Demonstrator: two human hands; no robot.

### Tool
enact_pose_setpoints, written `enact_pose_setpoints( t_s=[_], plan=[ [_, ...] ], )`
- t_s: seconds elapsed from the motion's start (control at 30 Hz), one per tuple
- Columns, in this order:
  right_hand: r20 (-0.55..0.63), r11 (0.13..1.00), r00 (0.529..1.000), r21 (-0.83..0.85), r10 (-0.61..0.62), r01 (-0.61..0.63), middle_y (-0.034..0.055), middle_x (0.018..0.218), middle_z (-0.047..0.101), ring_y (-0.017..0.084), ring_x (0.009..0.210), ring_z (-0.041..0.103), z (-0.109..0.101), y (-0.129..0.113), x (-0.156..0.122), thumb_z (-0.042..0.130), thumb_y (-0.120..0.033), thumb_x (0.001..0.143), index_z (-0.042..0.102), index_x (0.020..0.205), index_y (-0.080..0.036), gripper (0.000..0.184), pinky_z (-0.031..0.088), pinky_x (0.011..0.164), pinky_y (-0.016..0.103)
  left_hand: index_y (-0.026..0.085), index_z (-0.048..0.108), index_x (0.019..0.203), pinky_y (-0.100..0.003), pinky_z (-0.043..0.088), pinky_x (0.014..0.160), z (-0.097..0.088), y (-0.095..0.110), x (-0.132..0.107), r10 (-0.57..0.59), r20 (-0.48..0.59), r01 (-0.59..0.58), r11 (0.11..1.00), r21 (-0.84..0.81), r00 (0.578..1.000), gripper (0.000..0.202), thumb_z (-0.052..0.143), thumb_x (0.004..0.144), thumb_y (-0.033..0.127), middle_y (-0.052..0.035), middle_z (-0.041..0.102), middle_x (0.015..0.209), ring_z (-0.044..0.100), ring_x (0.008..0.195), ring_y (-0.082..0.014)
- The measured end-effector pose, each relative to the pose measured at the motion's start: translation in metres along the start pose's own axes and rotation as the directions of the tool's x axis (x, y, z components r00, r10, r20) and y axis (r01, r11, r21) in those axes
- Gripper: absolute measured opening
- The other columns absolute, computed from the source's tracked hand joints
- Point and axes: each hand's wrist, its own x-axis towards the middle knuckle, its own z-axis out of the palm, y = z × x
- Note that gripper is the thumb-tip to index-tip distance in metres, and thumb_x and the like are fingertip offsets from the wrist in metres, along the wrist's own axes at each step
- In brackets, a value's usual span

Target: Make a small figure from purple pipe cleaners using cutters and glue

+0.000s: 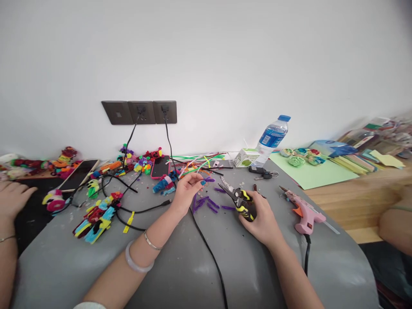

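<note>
My left hand (pixel 189 191) is closed, thumb and forefinger pinching a short purple pipe cleaner (pixel 210 180). In my right hand (pixel 262 216) are wire-cutting pliers (pixel 237 198) with yellow and black handles; their jaws point up and left, close to the left fingertips. Several cut purple pipe cleaner pieces (pixel 212 202) lie on the grey table (pixel 193 274) below and between the hands. Behind the left hand is a bundle of long pipe cleaners (pixel 206 161) in green, white, black and other colours.
A pink glue gun (pixel 305 212) lies at right, its cord running off the front. A water bottle (pixel 272 139), small box (pixel 246 157) and keys (pixel 266 174) stand or lie behind. Cables (pixel 209 251) cross the table; fuzzy figures (pixel 96 219) sit left. Another person's hand (pixel 14 199) rests far left.
</note>
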Motion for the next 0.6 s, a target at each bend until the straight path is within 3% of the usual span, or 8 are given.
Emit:
enact_pose_setpoints(
  t_s=[0.37,0.6],
  plan=[
    [0.016,0.993,0.993,0.001,-0.116,0.116,0.0083,0.101,0.061,0.028,0.092,0.060,0.0002,0.0013,-0.0013,0.058,-0.023,0.071,0.048,0.119,-0.022,0.049,0.046,0.083,0.038,0.016,0.066,0.079,-0.023,0.047,0.062,-0.0024,-0.0054,-0.0014,0.009,0.136,-0.010,1.000,0.011,0.991,0.037,0.083,0.066,0.046,-0.0018,0.060,0.081,0.053,0.069,-0.0111],
    [-0.021,0.987,0.987,-0.006,-0.160,0.160,0.0084,0.099,0.061,0.028,0.091,0.060,0.0001,0.0003,-0.0025,0.058,-0.025,0.073,0.049,0.118,-0.022,0.046,0.046,0.081,0.040,0.015,0.066,0.078,-0.024,0.047,0.070,-0.0004,-0.0007,-0.0047,-0.015,0.223,0.003,0.998,0.055,0.975,0.035,0.083,0.068,0.044,-0.0024,0.062,0.080,0.056,0.074,-0.0125]
  ],
)
